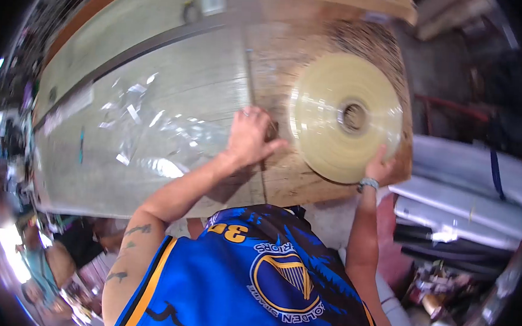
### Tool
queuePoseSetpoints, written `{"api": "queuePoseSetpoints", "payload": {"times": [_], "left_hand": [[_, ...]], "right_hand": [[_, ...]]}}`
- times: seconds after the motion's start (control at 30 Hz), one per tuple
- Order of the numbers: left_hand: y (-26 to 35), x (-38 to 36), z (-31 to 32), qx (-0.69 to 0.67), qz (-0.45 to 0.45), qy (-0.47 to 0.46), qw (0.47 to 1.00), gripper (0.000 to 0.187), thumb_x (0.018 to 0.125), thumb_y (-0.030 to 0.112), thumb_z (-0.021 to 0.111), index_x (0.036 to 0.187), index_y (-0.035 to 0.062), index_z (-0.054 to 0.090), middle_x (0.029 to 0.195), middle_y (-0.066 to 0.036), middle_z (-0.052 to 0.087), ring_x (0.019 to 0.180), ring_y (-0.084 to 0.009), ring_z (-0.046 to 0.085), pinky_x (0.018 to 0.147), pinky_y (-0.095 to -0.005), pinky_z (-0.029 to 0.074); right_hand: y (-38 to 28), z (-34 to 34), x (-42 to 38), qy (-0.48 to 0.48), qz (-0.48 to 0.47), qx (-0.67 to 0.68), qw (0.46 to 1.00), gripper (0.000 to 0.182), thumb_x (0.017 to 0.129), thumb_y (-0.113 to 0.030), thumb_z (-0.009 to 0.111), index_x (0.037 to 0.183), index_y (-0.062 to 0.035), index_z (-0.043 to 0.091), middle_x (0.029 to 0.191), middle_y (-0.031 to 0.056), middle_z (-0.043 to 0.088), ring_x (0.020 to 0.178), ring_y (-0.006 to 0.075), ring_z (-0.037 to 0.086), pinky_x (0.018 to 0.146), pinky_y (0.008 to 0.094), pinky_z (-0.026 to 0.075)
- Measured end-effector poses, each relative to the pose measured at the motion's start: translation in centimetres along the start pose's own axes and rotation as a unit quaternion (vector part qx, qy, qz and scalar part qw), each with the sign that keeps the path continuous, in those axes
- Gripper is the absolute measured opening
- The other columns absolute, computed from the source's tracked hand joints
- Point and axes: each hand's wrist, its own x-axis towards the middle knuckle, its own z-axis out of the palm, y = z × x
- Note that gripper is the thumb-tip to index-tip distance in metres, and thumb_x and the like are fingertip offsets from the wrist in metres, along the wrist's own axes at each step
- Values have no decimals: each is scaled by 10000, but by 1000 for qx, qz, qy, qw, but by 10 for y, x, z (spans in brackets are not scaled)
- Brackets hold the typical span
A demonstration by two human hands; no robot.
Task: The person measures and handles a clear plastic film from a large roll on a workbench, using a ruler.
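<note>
A large, wide roll of clear yellowish plastic film (316, 139) lies flat at the right end of the table, its round core (353, 117) facing up. At its near right edge is my right hand (381, 168), thumb on top and the fingers mostly hidden at the rim. Left of the roll, my left hand (249, 137) is over the seam between the pale and wooden surfaces. Its fingers curl by a small dark brown object (272, 129) that I cannot make out, and the thumb points right. Crumpled clear plastic (182, 135) lies to the left of that hand.
The pale tabletop (75, 169) meets a wooden board (289, 191) under the roll. A dark bar (155, 42) crosses the far side of the table. White stacked sheets (455, 205) stand at the right. Another person (48, 269) is at the lower left.
</note>
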Motion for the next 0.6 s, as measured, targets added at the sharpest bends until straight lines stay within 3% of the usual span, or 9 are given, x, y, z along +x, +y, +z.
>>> {"api": "queuePoseSetpoints", "payload": {"times": [0.03, 0.07, 0.1, 0.13, 0.23, 0.33, 0.47, 0.57, 0.6], "left_hand": [[-10, -18, 8, -24, 31, 3, 999, 422, 817, 389, 748, 1067, 62, 651, 1108, -134, 628, 1140, -350, 516, 981, -460, 395], [-21, -32, 18, -46, 61, 6, 997, 364, 809, 349, 756, 1032, 77, 664, 1116, -117, 626, 1152, -337, 509, 976, -450, 387], [-34, -39, 28, -35, 82, 23, 996, 304, 819, 308, 729, 1004, 77, 661, 1081, -117, 646, 1132, -322, 526, 966, -444, 391], [-45, -40, 30, -26, 107, 39, 993, 244, 830, 268, 702, 977, 77, 657, 1046, -116, 666, 1111, -307, 543, 956, -438, 396], [-63, -41, 12, -127, 98, -24, 987, 141, 809, 184, 710, 906, 106, 643, 894, -74, 667, 1008, -287, 593, 906, -417, 416], [-90, -48, -24, -147, 103, -39, 983, 119, 813, 131, 685, 917, 112, 631, 796, -75, 662, 940, -278, 612, 908, -405, 421], [-166, -62, -65, -223, 3, -108, 969, 189, 767, 52, 706, 933, 49, 616, 841, -125, 676, 848, -319, 659, 765, -424, 508], [-209, -82, -99, -162, -3, -112, 980, 202, 764, 52, 711, 933, 19, 605, 845, -132, 679, 811, -338, 672, 721, -419, 528], [-221, -87, -97, -167, 4, -115, 979, 198, 771, 61, 709, 935, 21, 607, 842, -131, 677, 811, -337, 670, 723, -415, 525]], "right_hand": [[19, 1, 9, -14, -37, -36, 999, 613, 930, -488, 662, 1188, 67, 625, 1176, 241, 670, 1048, 343, 651, 937, 438, 484], [3, -4, 3, -51, 26, 1, 998, 652, 927, -511, 657, 1227, 67, 615, 1226, 255, 648, 1100, 358, 633, 967, 440, 470], [-7, -6, 0, -43, 29, -49, 997, 732, 924, -589, 610, 1249, 67, 608, 1259, 262, 635, 1144, 383, 615, 993, 445, 460], [35, 4, 17, 3, -24, -139, 990, 812, 923, -655, 547, 1268, 78, 595, 1296, 289, 604, 1177, 410, 594, 1015, 450, 448], [31, 2, 22, -48, 8, -132, 990, 989, 904, -735, 463, 1407, 116, 449, 1413, 330, 491, 1320, 443, 476, 1129, 447, 356], [19, -1, 23, -35, 40, -238, 970, 1035, 879, -781, 437, 1413, 106, 449, 1408, 328, 497, 1307, 445, 491, 1113, 466, 370], [21, 4, 27, -20, 67, -244, 967, 1056, 870, -795, 429, 1418, 108, 441, 1423, 299, 501, 1306, 446, 493, 1107, 462, 380], [48, 7, 48, -93, 56, -171, 979, 1057, 873, -795, 417, 1424, 107, 431, 1422, 299, 502, 1307, 453, 489, 1102, 462, 384], [42, 4, 46, -106, 71, -225, 966, 1047, 877, -788, 419, 1418, 108, 438, 1417, 303, 504, 1307, 450, 490, 1097, 463, 388]]}}
